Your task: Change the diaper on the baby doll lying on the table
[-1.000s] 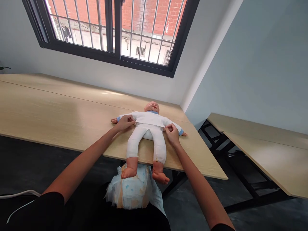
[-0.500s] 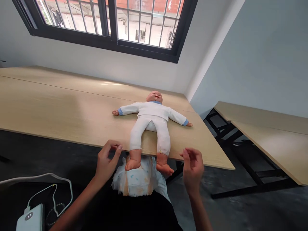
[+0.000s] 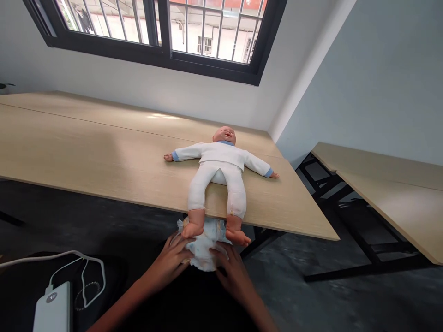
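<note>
A white diaper with faint blue and tan print lies on my lap, just under the table edge. My left hand grips its left side, fingers laid over it. On the opposite side my right hand holds it, somewhat smeared by motion. Above, a baby doll in a white suit with blue collar and cuffs lies on its back, arms spread. Its bare feet hang over the table edge, in front of the diaper's upper part. Neither hand touches the doll.
The doll lies on a long wooden table below a barred window. A second table stands to the right, across a gap. At lower left, a white power bank with a cable rests on a dark surface.
Both hands have come down and inward from either side of the doll's legs onto the diaper and taken hold of it. The doll has stayed in place; the view has shifted slightly.
</note>
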Motion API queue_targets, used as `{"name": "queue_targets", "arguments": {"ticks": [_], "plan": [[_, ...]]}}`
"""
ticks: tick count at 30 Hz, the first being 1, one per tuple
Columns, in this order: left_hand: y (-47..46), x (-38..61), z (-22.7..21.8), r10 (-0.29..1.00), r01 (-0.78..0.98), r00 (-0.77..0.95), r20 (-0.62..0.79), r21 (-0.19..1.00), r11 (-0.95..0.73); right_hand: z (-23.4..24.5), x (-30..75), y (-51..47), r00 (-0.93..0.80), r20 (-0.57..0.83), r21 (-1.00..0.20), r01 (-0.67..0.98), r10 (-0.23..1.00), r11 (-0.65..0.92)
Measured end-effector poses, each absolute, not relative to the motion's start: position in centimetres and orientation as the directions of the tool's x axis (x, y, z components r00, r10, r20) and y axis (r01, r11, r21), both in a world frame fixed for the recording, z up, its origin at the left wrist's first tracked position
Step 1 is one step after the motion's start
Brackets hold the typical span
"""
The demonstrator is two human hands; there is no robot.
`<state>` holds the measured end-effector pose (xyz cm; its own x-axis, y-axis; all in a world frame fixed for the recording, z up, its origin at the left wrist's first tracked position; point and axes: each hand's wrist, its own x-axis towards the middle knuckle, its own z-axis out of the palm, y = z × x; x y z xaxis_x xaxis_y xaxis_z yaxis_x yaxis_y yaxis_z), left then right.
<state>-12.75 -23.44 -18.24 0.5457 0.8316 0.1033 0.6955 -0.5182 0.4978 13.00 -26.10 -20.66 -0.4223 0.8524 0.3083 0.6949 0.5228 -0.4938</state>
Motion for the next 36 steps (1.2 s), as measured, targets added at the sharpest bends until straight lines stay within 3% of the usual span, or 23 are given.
{"name": "queue_targets", "arguments": {"ticks": [2, 6, 9, 12, 15, 19, 22, 26, 30, 32, 36], "plan": [[-23.6, -12.1, -17.1, 0.821, 0.645, 0.535, 0.201, 0.529, -0.551, -20.0, 12.6, -26.2, -0.420, 0.353, -0.497, 0.673, 0.836, 0.548], [-24.9, -11.3, -13.1, 0.740, 0.486, 0.523, 0.422, 0.566, -0.666, -18.1, 12.6, -26.8, -0.319, 0.591, -0.504, 0.571, 0.741, 0.648], [-25.9, -10.8, -10.4, 0.701, 0.354, 0.517, 0.491, 0.623, -0.697, -15.6, 12.7, -27.9, -0.286, 0.705, -0.476, 0.488, 0.649, 0.731], [-26.0, -10.2, -8.7, 0.797, 0.277, 0.449, 0.403, 0.785, -0.554, -12.5, 12.4, -28.9, -0.232, 0.632, -0.632, 0.398, 0.739, 0.665], [-25.3, -9.5, -8.0, 0.918, 0.225, 0.348, 0.191, 0.933, -0.280, -9.9, 11.9, -29.2, -0.137, 0.449, -0.837, 0.282, 0.883, 0.469], [-24.6, -8.9, -7.3, 0.945, 0.047, 0.328, -0.002, 0.999, -0.014, -8.0, 11.7, -28.4, -0.019, 0.259, -0.951, 0.169, 0.966, 0.258], [-24.7, -8.7, -6.6, 0.930, -0.043, 0.355, -0.092, 0.992, 0.115, -7.6, 12.1, -27.9, 0.007, 0.197, -0.977, 0.087, 0.980, 0.195], [-25.1, -8.8, -5.6, 0.945, -0.078, 0.292, -0.150, 0.981, 0.180, -7.4, 12.4, -27.6, 0.037, 0.308, -0.942, 0.154, 0.951, 0.299], [-25.5, -9.0, -4.8, 0.972, -0.186, 0.180, -0.149, 0.965, 0.183, -6.7, 12.6, -27.6, -0.074, 0.625, -0.671, 0.457, 0.777, 0.584], [-25.6, -9.0, -4.6, 0.977, -0.236, 0.148, -0.151, 0.954, 0.183, -6.5, 12.5, -27.7, -0.145, 0.662, -0.582, 0.518, 0.735, 0.626], [-25.7, -9.0, -4.3, 0.979, -0.259, 0.118, -0.166, 0.947, 0.191, -6.3, 12.1, -27.8, -0.133, 0.683, -0.537, 0.575, 0.718, 0.617]]}}
